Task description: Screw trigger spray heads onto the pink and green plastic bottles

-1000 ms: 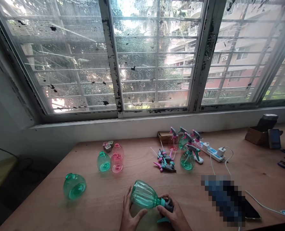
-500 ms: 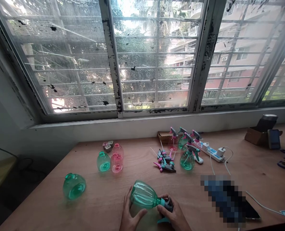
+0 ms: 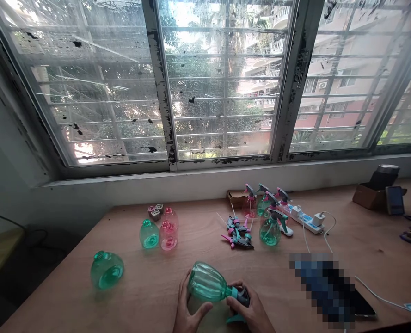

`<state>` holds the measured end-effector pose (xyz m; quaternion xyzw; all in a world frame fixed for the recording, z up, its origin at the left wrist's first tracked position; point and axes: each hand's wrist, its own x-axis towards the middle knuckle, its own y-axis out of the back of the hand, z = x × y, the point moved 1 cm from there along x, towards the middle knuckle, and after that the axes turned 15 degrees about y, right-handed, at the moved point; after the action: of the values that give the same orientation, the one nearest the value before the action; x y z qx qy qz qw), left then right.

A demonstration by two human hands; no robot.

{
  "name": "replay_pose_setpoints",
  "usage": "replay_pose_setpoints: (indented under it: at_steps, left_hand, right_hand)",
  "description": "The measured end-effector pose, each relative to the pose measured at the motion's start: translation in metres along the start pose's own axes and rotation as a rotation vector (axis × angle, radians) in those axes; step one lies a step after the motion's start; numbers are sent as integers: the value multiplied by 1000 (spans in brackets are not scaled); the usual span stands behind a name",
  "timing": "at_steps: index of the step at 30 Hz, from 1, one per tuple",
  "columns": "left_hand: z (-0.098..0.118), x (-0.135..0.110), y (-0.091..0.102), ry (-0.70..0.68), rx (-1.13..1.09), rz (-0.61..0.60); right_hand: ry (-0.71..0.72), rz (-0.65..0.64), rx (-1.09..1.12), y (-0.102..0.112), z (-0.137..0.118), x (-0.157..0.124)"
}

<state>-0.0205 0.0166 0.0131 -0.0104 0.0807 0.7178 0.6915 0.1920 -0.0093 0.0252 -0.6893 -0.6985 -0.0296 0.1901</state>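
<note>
A green see-through spray bottle (image 3: 208,283) lies on its side in the air above the table's front, its base to the left and its neck to the right. My left hand (image 3: 190,300) is curved round the base end, thumb below. At the neck, my right hand (image 3: 248,307) grips the dark grey spray head (image 3: 242,296) by its teal collar. The teal trigger (image 3: 236,319) points down under the right hand. The spray head sits on the bottle's neck; whether it is fully screwed on I cannot tell.
Headless green bottles (image 3: 107,270) and pink bottles (image 3: 168,236) stand left. Loose spray heads (image 3: 239,233) lie mid-table, beside several assembled spray bottles (image 3: 270,231). A power strip (image 3: 307,219), a partly blurred dark tablet (image 3: 358,296) and a cardboard box (image 3: 370,194) are at right, below windows.
</note>
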Motion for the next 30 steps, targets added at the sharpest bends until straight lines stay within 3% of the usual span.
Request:
replay_pose_setpoints:
  at_steps: [5,11,22,30]
  left_hand:
    - [-6,5,0,43,-95,3]
    - [-8,6,1,-24,-63,-52]
    - [3,-2,-7,51,-192,26]
    - [6,-2,-1,30,-96,-67]
  right_hand:
    - [26,-9,-44,1,2,-1]
    - [7,23,16,3,8,-1]
    - [10,9,12,3,7,-1]
    - [11,39,2,4,11,-1]
